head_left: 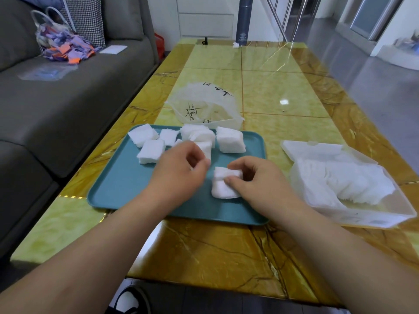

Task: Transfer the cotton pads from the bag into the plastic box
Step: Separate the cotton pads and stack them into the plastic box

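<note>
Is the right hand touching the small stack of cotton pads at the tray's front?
Touching: the head view shows the right hand pinching the stack of cotton pads between thumb and fingers.

A living room in a home.
A grey sofa point(68, 98) fills the left of the frame, with a houndstooth cushion point(85, 23) and a clear handbag of purple scraps point(61, 41) at upper left. Beside it runs a low, glossy, yellow marble-patterned surface point(283, 87). A dark flask point(244, 20) stands at its far end, with white drawers point(205, 19) behind and shiny grey floor point(374, 82) at right.
</note>
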`<state>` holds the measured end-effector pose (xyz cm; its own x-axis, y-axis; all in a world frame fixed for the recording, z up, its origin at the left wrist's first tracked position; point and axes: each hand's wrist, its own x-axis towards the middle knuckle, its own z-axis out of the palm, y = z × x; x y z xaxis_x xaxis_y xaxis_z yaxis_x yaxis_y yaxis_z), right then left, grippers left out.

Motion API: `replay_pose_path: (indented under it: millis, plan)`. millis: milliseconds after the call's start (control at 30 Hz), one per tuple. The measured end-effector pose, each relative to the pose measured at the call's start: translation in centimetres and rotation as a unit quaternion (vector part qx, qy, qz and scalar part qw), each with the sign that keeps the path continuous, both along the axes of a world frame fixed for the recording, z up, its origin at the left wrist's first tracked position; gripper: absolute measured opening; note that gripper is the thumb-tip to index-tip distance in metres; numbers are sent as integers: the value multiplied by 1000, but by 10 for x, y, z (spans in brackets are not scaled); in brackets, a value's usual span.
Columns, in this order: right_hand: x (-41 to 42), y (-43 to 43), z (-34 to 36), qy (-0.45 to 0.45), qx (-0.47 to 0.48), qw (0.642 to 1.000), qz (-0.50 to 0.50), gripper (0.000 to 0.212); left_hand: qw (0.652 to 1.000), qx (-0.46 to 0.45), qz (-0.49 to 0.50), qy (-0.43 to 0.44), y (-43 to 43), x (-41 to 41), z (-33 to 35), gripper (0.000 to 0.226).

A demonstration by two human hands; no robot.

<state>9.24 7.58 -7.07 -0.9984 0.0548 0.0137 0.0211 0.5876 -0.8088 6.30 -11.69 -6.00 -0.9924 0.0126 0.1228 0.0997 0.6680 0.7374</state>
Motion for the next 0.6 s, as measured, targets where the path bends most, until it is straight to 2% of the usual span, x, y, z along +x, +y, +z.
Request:
replay_pose_path:
  millis: [67,100,167,200,267,367,500,600]
  plan:
    - [0,-1,1,-1,-12,1000,-9,37,995,-20,78,61,-12,-7,6,15]
    - [0,-2,1,-4,-17,1000,-10,43,993,-25,98,61,-17,-10,8,25]
    - [0,-4,2,-11,-27,999,-14,49,995,-24,98,15,-26,-16,7,48]
    - [0,-5,2,-14,-32,999,-18,49,996,-10,92,-14,-29,-18,5,52]
    - [-1,-5,2,-17,-52,998,-26,37,995,22,82,-47,-33,-20,0,41]
    - [-2,-3,0,-24,-93,995,-40,17,996,7,87,-29,-38,-19,-1,13]
    - [-4,0,-2,-32,-130,989,-62,19,998,-6,67,13,-44,-8,9,8]
    - [-4,1,0,-35,-148,986,-70,18,998,14,62,8,-47,-2,14,8]
